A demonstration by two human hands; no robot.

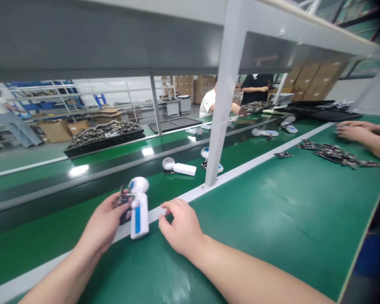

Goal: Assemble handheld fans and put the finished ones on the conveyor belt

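My left hand [109, 215] is closed on a white plastic device with a dark circuit board [124, 207] at its side. The device has a round head [139, 185] and a rectangular body [139, 217] with a blue strip, and is held above the metal rail [190, 195]. To its right, my right hand [180, 223] holds nothing; its thumb and index finger are apart and curved, near the rail. Beyond the rail, another white device [184, 169] with a round part lies on the green conveyor belt [158, 185].
A pale upright post [223, 97] stands on the rail. More white devices [266, 133] lie along the belt. At right, a co-worker's hands [354, 130] are near a pile of dark boards [335, 154]. A black tray of parts [104, 135] stands across the belt.
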